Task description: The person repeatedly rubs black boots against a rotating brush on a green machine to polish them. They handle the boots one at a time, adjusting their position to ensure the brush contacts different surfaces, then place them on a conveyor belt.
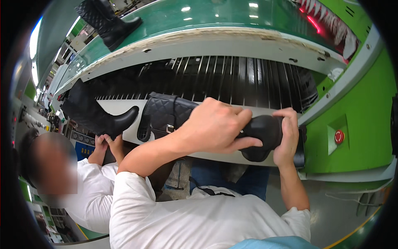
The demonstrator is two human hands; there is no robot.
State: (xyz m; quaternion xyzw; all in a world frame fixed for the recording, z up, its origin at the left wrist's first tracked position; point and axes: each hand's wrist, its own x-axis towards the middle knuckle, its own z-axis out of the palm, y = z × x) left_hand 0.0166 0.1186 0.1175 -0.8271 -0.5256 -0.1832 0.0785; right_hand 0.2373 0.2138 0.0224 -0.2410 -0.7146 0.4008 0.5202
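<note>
A black boot [164, 114] with a quilted shaft and a buckled strap lies on its side along a white ledge [207, 156]. My left hand [219, 126] grips it around the ankle, thumb and fingers spread to either side. Against the rounded toe end [267, 133] presses my right hand [288, 137], its fingers curled over the tip. My left wrist hides the middle of the boot. On the left, a co-worker's hands [108, 143] hold another tall black boot [93, 110] by its underside.
Beyond the ledge runs a rack of metal rods [215, 79]. Above it, a green conveyor belt [199, 18] carries a quilted black boot [105, 23] and enters a red-lit opening with a fringe [327, 25]. A red button [339, 137] sits on the green machine panel [365, 120] at right.
</note>
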